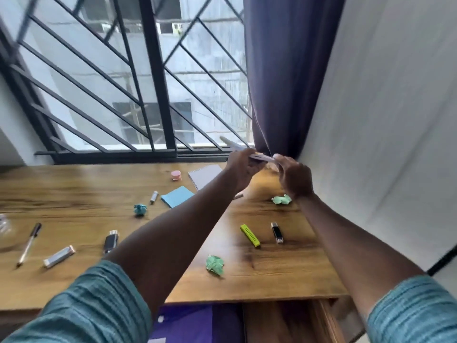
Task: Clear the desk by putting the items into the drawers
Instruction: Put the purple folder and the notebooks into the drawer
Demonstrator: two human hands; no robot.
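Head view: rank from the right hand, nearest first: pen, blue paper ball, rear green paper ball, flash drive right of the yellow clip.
1. rear green paper ball, just below the right hand.
2. flash drive, right side, toward the front.
3. blue paper ball, middle.
4. pen, far left.

Left arm (173, 231): reaching forward and up from lower left, forearm bare, teal left sleeve (86, 305) sitting at the elbow. Left hand (243, 167): fingers curling round one end of a thin pale item (262, 157), blurred. Right arm (346, 238): stretching forward along the right side, teal right sleeve (415, 310) bunching at the elbow. Right hand (294, 178): back facing the camera, fingers pinching the item's other end, just beside the left hand
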